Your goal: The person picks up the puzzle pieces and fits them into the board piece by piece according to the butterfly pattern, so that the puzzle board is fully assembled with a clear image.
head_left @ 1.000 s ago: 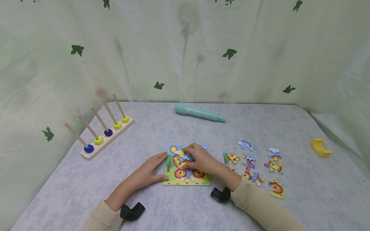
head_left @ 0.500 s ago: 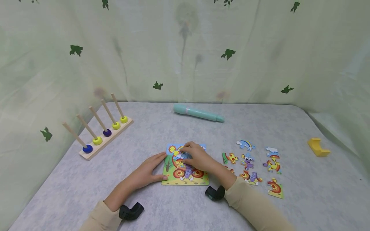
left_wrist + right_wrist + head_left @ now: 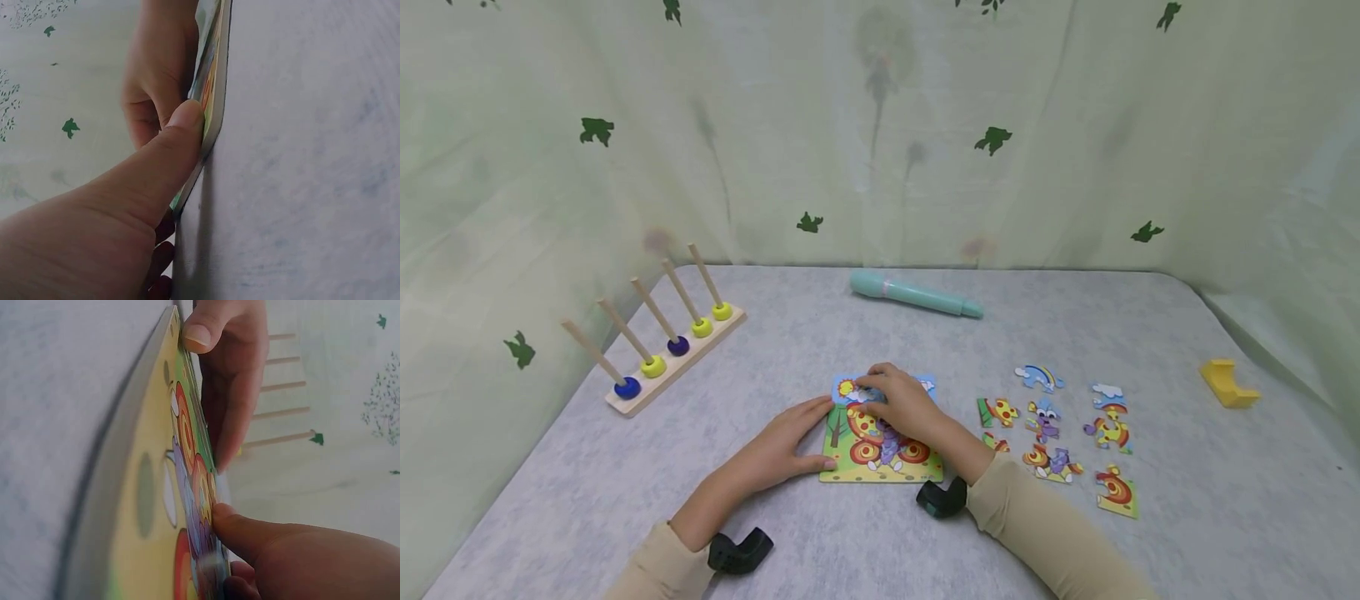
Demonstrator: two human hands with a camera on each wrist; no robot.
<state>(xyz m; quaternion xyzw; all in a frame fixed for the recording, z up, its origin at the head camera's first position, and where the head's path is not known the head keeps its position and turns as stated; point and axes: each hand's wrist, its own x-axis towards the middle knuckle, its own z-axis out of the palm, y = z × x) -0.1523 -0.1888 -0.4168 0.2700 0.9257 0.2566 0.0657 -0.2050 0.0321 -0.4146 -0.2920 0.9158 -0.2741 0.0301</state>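
Note:
A square picture puzzle board [image 3: 883, 477] with a butterfly design lies flat before the person. The left hand [image 3: 784, 446] rests against its left side, thumb on the near-left corner and fairly straight fingers along the left edge; that thumb [image 3: 186, 115] shows in the left wrist view. Over the upper left of the board, the right hand [image 3: 912, 408] pinches a puzzle piece [image 3: 869, 395] between thumb and forefinger. Most of this piece is hidden by the fingers. In the right wrist view the right thumb [image 3: 240, 528] is close to the board's surface, contact unclear.
Several loose puzzle pieces [image 3: 1043, 421] lie right of the board, some near the right sleeve. A wooden peg rack [image 3: 688, 357] with yellow and blue beads stands at the left. A teal pen-shaped object [image 3: 917, 295] lies behind, and a yellow block [image 3: 1227, 385] far right.
The right hand has moved left and slightly away from the person across the board, carrying the puzzle piece towards the upper-left corner. The left hand has stayed in place.

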